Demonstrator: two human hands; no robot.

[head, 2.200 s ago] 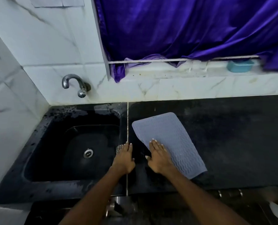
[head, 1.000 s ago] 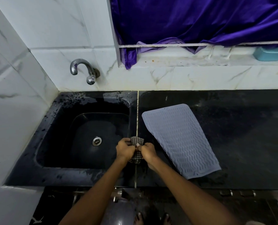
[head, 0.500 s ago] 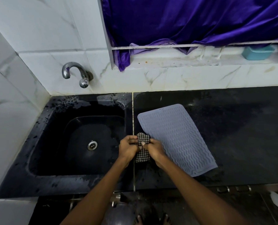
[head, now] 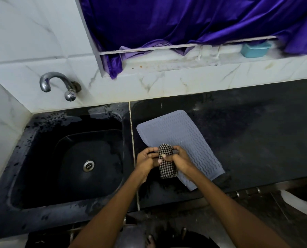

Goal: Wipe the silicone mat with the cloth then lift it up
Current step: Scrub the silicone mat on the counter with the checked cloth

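fingers (head: 176, 151) of both hands curled tight around the bunched checked cloth (head: 167, 165) above the mat (head: 190, 140)

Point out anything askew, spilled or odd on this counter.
The silicone mat lies skewed on the black counter, not square to its edge. Water splashes spot the sink rim. Both hands hold the checked cloth bunched above the mat's near-left edge.

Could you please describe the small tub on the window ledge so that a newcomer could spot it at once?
Start at the purple curtain above the black counter and follow the white ledge beneath it to the right. The small tub sits there by the curtain's hem, the only teal thing among white tile and purple cloth.
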